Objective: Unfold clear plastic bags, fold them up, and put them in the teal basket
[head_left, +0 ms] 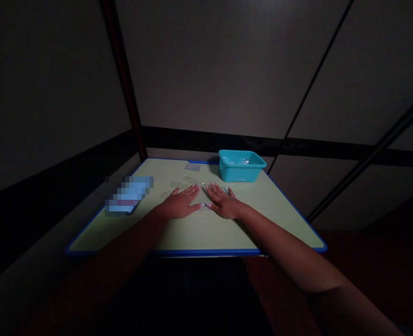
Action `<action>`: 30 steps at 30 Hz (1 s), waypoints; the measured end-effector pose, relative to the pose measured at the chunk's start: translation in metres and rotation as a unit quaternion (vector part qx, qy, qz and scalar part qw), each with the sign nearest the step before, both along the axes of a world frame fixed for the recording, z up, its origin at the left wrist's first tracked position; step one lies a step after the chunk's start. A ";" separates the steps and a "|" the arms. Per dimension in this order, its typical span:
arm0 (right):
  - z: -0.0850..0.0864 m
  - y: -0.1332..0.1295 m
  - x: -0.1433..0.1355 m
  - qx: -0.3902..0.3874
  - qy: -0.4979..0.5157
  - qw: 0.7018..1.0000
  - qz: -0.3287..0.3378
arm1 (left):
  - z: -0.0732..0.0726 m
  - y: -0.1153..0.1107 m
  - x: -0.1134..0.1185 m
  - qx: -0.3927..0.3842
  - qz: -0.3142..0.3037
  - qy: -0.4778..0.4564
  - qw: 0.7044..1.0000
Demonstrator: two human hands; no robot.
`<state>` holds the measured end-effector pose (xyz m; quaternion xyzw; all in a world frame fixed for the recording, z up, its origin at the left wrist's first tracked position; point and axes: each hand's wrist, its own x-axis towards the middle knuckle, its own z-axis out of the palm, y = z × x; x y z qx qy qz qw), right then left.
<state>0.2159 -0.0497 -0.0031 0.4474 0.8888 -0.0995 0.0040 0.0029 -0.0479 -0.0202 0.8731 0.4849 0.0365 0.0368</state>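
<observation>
Both of my hands lie flat near the middle of the table, side by side, with the thumbs almost meeting. Fingers outstretched, my left hand (180, 204) presses on a clear plastic sheet or bag (206, 209). My right hand (223, 201) rests on the same clear plastic, its fingers spread and pointing away from me. Most of the plastic is hidden under the hands, so I cannot tell its exact kind. Another thin transparent piece (191, 180) shows just beyond my left fingertips.
The pale yellow table (206, 235) has a blue edge. A turquoise plastic basket (241, 173) with some clear material in it stands at the back right. A blurred-out, phone-like device (129, 195) lies at the left. A small greyish packet (192, 166) is at the far edge, before the wall.
</observation>
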 end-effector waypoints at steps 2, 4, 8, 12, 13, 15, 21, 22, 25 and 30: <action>0.002 0.000 0.003 -0.012 -0.018 1.000 -0.008 | -0.001 0.000 -0.001 -0.020 0.002 0.000 1.000; 0.004 -0.001 0.007 -0.022 -0.032 0.999 -0.015 | -0.001 0.000 -0.002 -0.027 0.002 -0.002 1.000; 0.006 -0.001 0.011 -0.040 -0.047 0.998 -0.018 | 0.003 0.000 -0.005 -0.048 -0.009 -0.011 0.999; 0.009 0.000 0.016 -0.043 -0.017 0.999 -0.015 | 0.009 0.004 -0.015 -0.019 0.025 -0.080 0.996; 0.010 0.001 0.017 -0.038 -0.001 0.999 -0.022 | 0.011 0.006 -0.019 0.000 0.043 -0.100 0.994; 0.013 0.002 0.021 -0.019 0.029 0.999 -0.041 | 0.013 0.011 -0.029 0.036 0.079 -0.130 0.988; 0.009 0.007 0.023 0.012 0.051 0.998 -0.034 | 0.010 0.022 -0.048 0.076 0.136 -0.166 0.974; 0.007 0.007 0.023 0.009 0.044 0.999 -0.028 | 0.009 0.022 -0.048 0.074 0.136 -0.160 0.975; 0.001 0.009 0.021 -0.002 0.017 1.000 -0.015 | 0.009 0.021 -0.044 0.056 0.117 -0.115 0.985; 0.000 0.011 0.019 -0.029 -0.007 0.999 -0.023 | 0.009 0.015 -0.037 0.002 0.045 -0.036 0.998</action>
